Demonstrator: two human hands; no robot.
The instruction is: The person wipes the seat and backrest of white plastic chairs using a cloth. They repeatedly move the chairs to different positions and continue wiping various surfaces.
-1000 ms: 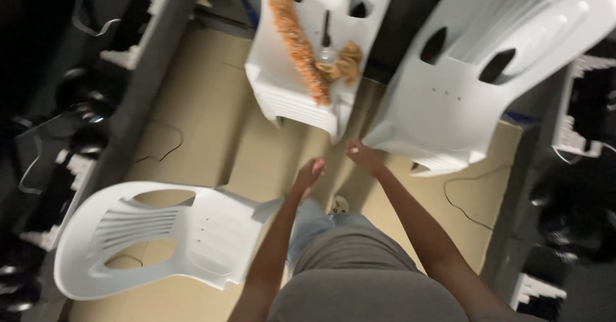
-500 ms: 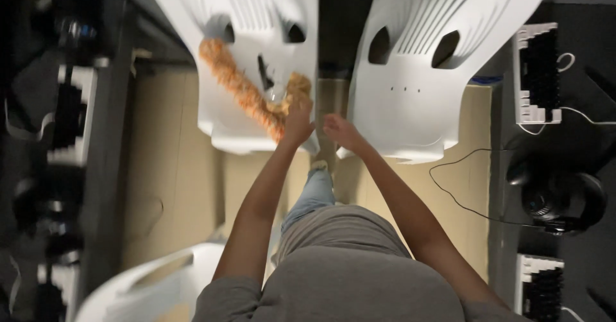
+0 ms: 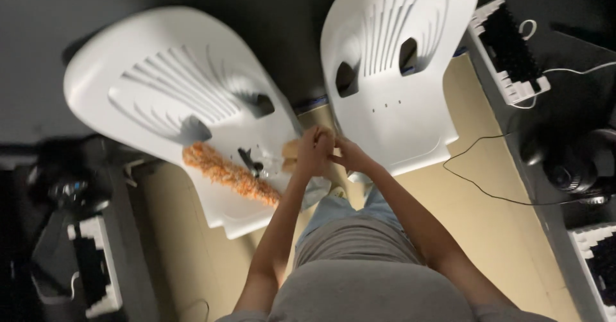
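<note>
On the seat of the left white chair (image 3: 192, 113), near its front edge, an orange fluffy duster (image 3: 230, 174) is laid slantwise, with a small dark object (image 3: 251, 161) just beside it toward the chair's back; what that object is cannot be told. At the right edge of the same seat, the left hand (image 3: 314, 152) is closed round the orange-tan end piece (image 3: 292, 157) of the duster, so the grip is narrow and holds that end. The right hand (image 3: 350, 157) is pressed against the left one, over the gap between this chair and the right white chair (image 3: 391, 71); whether its own grip holds anything cannot be told, since the fingers are hidden behind the left hand.

A risk is judged here: the duster hangs close to the seat's rim, and a sideways pull on its end could drag it off onto the floor (image 3: 487, 232). The dark object could be swept along with it. A cable (image 3: 478, 184), seen on the floor to the right of the chair, could be caught by a foot.
</note>
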